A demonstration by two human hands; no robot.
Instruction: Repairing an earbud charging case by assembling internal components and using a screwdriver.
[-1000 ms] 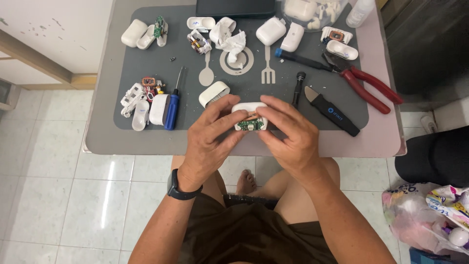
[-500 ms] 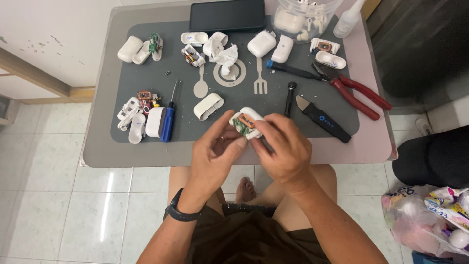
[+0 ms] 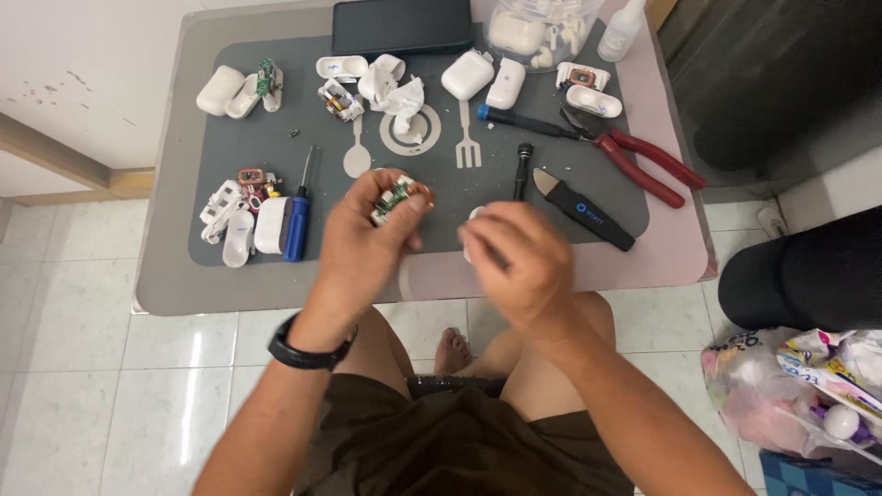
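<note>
The left hand [image 3: 363, 243] pinches a small green circuit board [image 3: 393, 198] above the grey mat [image 3: 276, 129], its long axis tilted from lower left to upper right. The right hand [image 3: 519, 262] grips a white shell [image 3: 470, 220], mostly hidden. Half a second ago both hands held the pieces together; now they are apart. A clear tub [image 3: 542, 28] at the table's far edge holds white parts.

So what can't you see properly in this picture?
- White piece in the right hand, head view: mostly hidden behind the fingers, and the hand is blurred.
- Green board in the left hand: its parts are too small, and fingers cover its lower half.
- Clear tub: cut off by the top edge.
- Bag: cut off by the right edge.
</note>
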